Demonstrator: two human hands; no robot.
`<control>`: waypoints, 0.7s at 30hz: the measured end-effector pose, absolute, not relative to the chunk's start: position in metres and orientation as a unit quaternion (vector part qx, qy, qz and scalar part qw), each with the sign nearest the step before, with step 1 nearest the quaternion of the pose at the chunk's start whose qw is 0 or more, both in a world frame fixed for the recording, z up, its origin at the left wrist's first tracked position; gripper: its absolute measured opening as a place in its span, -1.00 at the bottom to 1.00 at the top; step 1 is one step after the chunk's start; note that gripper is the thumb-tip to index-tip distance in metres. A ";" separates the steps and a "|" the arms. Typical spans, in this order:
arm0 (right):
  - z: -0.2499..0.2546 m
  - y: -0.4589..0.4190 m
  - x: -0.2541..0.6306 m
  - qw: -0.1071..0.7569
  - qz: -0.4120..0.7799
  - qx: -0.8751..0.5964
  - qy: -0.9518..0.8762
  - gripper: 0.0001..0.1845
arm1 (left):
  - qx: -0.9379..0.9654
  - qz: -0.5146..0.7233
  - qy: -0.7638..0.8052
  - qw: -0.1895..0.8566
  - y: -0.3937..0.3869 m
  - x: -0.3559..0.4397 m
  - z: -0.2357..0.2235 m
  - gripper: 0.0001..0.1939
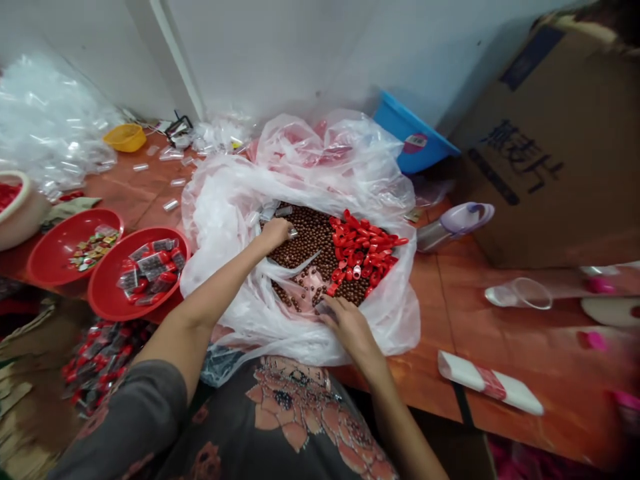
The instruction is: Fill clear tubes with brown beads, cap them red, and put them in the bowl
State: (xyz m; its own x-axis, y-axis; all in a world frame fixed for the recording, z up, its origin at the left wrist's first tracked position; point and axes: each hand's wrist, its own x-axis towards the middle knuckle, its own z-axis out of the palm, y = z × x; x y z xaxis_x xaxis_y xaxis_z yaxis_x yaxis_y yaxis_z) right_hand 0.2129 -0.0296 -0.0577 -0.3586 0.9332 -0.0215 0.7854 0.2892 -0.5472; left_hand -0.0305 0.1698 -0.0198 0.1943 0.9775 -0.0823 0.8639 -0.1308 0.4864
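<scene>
A large translucent plastic bag (pixel 225 207) lies opened out, with small round brown balls (pixel 313 233) inside it. Red plastic caps (pixel 363 250) are heaped on the balls at the right. My left hand (pixel 277 235) is over the balls at the left side, its fingers closed on a small clear plastic tube (pixel 293 233). A few more clear tubes (pixel 270 210) rest just beyond it at the bag's edge. At the near side of the balls is my right hand (pixel 346 323), fingers curled together; what they hold is blurred. A red cap shows beside its fingertips.
Left stand a red bowl of capped, filled tubes (pixel 150 270), a red bowl of small colourful pieces (pixel 95 247) and a white pot (pixel 20 217). Behind are a yellow bowl (pixel 125 137) and blue basin (pixel 413 133). A purple-lidded jug (pixel 455 223), cardboard box (pixel 560 160) and white packet (pixel 487 382) sit right.
</scene>
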 end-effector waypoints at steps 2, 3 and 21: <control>-0.061 -0.031 0.216 0.202 0.262 -0.542 -0.772 -0.48 | 0.736 0.129 0.621 0.236 0.175 -0.034 -0.028 -0.81; -0.061 -0.032 0.217 0.223 0.273 -0.543 -0.762 -0.45 | 0.733 0.132 0.622 0.242 0.177 -0.034 -0.031 -0.79; -0.060 -0.032 0.218 0.364 0.383 -0.600 -0.601 -0.69 | 0.597 0.348 0.633 0.348 0.189 0.026 -0.078 -0.65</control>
